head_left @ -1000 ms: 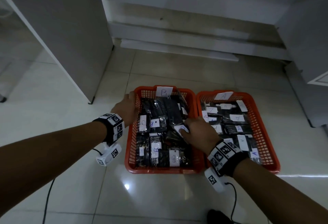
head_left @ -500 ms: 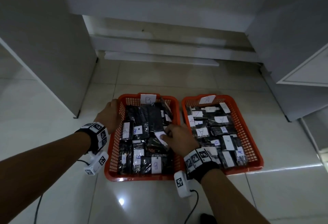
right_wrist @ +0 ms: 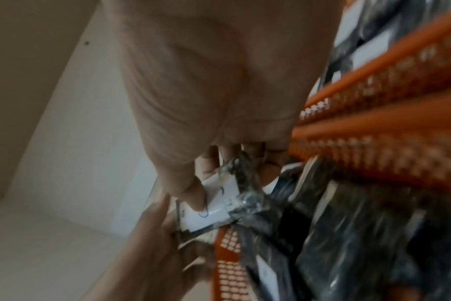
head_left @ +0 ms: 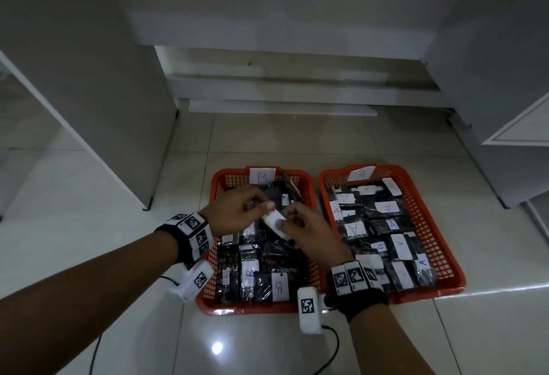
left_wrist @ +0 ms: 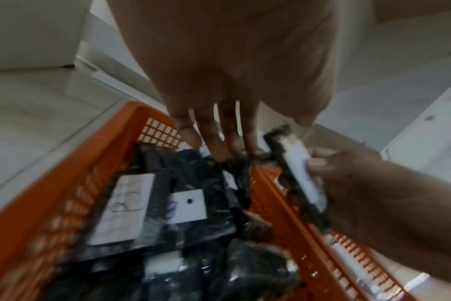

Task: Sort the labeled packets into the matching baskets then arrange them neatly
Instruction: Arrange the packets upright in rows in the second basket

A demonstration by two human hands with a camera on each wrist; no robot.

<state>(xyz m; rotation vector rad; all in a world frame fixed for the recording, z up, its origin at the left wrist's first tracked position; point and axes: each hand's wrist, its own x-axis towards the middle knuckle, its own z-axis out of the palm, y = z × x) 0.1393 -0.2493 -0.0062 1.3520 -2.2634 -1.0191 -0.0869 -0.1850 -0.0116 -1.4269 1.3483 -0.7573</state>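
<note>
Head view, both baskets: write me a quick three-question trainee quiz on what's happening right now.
1. True or false: the right hand pinches a labeled packet above the basket marked B.
2. Which letter tags the right-side basket? (a) A (b) B (c) C
3. Fill in: the left hand is over the basket marked ___.

Key: 1 true; 2 a; 3 B

Both grips, the left hand (head_left: 237,211) and right hand (head_left: 309,232), meet over the left basket (head_left: 208,291), its packets (head_left: 249,273) packed tight beneath them. Just right of the grips, the second basket (head_left: 445,258) is equally full. Bare floor (head_left: 89,217) lies left of the grips and behind the wrists. A cabinet (head_left: 89,83) stands ahead-left, shelving (head_left: 297,89) beyond the baskets.
</note>
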